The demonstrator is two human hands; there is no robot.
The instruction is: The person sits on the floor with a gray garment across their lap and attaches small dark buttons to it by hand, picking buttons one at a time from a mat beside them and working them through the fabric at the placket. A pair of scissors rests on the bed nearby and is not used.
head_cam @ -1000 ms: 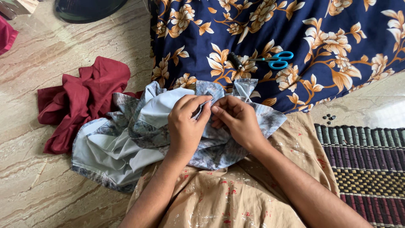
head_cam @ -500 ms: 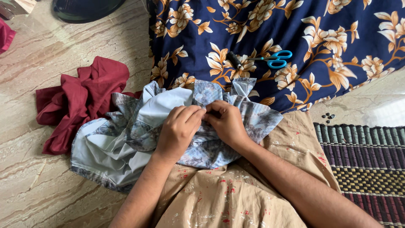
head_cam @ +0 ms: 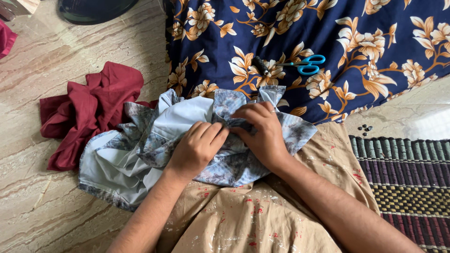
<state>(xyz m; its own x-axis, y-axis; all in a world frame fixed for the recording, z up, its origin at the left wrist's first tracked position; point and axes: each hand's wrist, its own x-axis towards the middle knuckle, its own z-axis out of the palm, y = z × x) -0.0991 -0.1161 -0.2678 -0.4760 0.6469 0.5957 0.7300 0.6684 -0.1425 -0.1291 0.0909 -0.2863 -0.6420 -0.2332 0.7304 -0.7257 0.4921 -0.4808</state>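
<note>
Marble flooring, pale and veined, fills the left side of the view and shows bare between the clothes and the frame's lower-left edge; a striped woven mat covers the lower right corner, with a few small dark beads on the stone just above its top edge. Across the top spreads a navy floral cloth, and blue-handled scissors lie on it, well apart from the hands. A crumpled maroon garment sits left, touching the pale blue printed garment, which is bunched over the person's lap on tan, paint-flecked fabric. Both hands meet at the middle of this garment; the left hand has its fingers curled and pressed into a fold; the right hand pinches the same fold from the other side, knuckles up, a ring on one finger; the fingertips are hidden in the cloth.
</note>
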